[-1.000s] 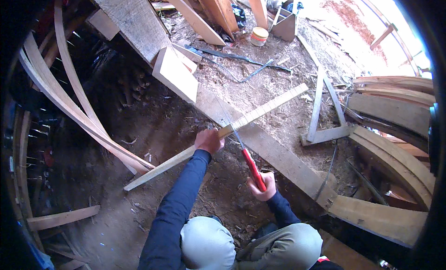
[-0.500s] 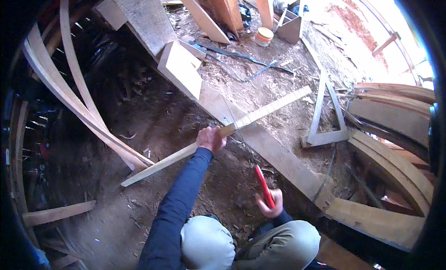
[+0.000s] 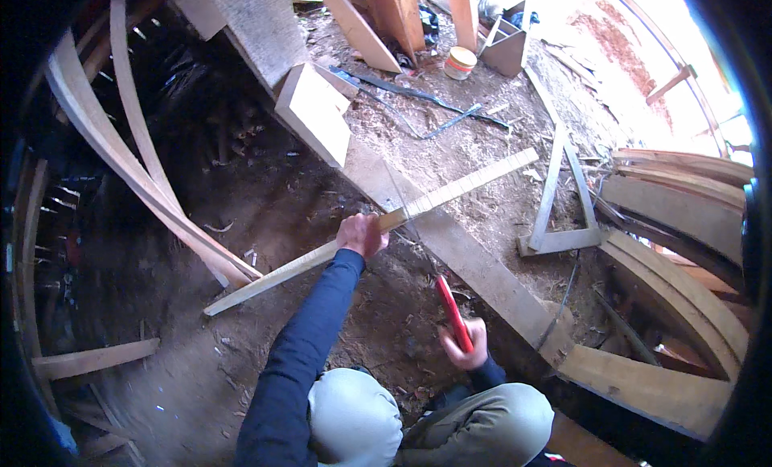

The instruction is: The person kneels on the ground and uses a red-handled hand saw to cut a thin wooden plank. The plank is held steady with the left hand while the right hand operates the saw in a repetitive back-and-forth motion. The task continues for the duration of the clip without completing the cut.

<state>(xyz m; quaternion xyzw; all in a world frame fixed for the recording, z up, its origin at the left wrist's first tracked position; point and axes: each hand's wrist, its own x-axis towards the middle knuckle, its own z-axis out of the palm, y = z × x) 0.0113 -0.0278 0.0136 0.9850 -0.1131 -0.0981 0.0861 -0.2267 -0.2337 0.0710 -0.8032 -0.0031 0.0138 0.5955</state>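
My left hand (image 3: 363,235) is closed around a long, narrow wooden strip (image 3: 469,186), pressing it across a thick plank (image 3: 462,254). Many cross lines run along the strip's far half. In my right hand (image 3: 468,344) is a hand saw with a red handle (image 3: 452,306), gripped low on that handle. Its thin, dark blade reaches up and away from me and crosses the strip just right of my left hand, where it meets the wood. How deep the teeth sit cannot be seen.
A pale wood block (image 3: 315,117) rests on the plank's upper part. Beyond lie dark straps (image 3: 434,96), a small tub (image 3: 459,63) and a wooden tool box (image 3: 507,45). A triangular wooden frame (image 3: 560,240) and curved timbers (image 3: 683,282) lie right; bent boards (image 3: 153,186) lean left.
My right hand and the saw have moved slightly up and away from me along the blade's line. The strip and my left hand have shifted only a little to the left.
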